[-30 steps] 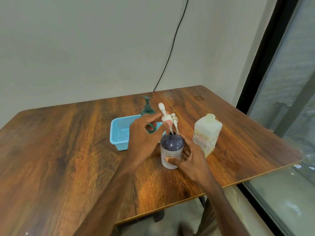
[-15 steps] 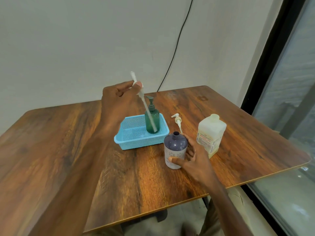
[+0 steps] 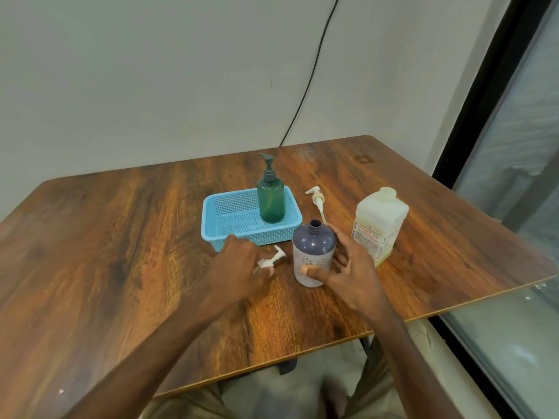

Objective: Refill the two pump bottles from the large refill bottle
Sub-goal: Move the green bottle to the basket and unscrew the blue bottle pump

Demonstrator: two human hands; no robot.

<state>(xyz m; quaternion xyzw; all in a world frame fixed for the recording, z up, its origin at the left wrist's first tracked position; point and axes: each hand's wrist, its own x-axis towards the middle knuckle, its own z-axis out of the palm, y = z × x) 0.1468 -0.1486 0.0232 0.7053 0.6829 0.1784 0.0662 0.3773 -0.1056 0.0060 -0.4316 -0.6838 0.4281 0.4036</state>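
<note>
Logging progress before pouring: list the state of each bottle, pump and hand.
Purple bottle: upright, neck open, pump off.
Green pump bottle: upright in blue basket, pump on.
Refill bottle: upright, capped.
White pump: lying on table under left hand.
Cream pump: lying on table.
Right hand: grips purple bottle.
Left hand: on white pump, grip unclear.

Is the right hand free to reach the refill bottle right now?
Probably yes, once it lets go: the right hand grips the purple bottle, and the refill bottle stands just right of it, nothing between. The left hand holds the white pump.
</note>
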